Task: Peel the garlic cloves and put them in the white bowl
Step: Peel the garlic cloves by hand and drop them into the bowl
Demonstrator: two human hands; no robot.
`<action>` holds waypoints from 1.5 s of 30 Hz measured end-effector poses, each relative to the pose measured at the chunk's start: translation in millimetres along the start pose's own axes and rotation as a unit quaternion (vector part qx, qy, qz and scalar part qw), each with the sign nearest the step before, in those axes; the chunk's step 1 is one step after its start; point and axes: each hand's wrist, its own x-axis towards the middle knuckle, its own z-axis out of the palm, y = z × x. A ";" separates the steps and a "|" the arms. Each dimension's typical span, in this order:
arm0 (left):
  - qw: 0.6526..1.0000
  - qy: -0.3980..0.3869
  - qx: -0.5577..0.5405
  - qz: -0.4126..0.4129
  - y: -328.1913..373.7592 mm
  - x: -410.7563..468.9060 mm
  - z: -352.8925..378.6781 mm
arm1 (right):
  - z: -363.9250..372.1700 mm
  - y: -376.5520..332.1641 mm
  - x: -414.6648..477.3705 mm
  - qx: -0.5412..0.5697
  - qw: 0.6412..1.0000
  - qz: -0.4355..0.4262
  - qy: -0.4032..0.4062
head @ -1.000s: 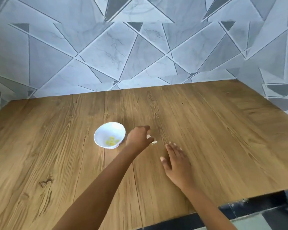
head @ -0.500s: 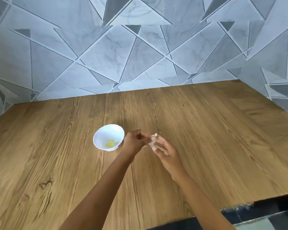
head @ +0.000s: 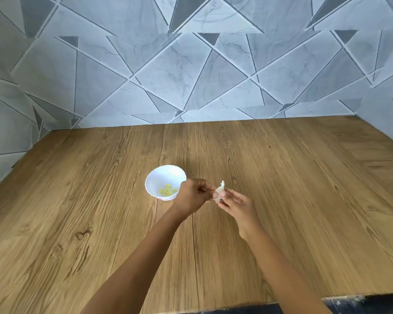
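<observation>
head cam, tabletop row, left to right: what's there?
white bowl → left hand → garlic clove → right hand. Both hands pinch the clove.

Both bare forearms angled inward. The left hand (head: pixel 192 196), fingers curled, pinched the garlic clove (head: pixel 219 191) from its left; the right hand (head: pixel 238 206) gripped it from the right.
</observation>
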 end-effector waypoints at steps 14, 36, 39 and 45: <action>0.984 0.090 -0.140 -0.062 -6.1 -11.9 24.8 | 8.6 18.7 6.6 0.003 0.996 -0.016 0.089; 0.928 0.114 -0.300 -0.187 -9.0 -29.6 10.4 | -18.2 23.6 41.1 -0.522 0.828 -0.201 0.044; 0.923 0.110 -0.315 -0.193 -4.2 -34.5 9.9 | -21.5 24.8 39.6 -0.556 0.808 -0.193 0.023; 0.914 0.136 -0.325 -0.202 -3.5 -51.4 5.5 | -16.9 22.2 6.7 -0.452 0.833 -0.317 0.047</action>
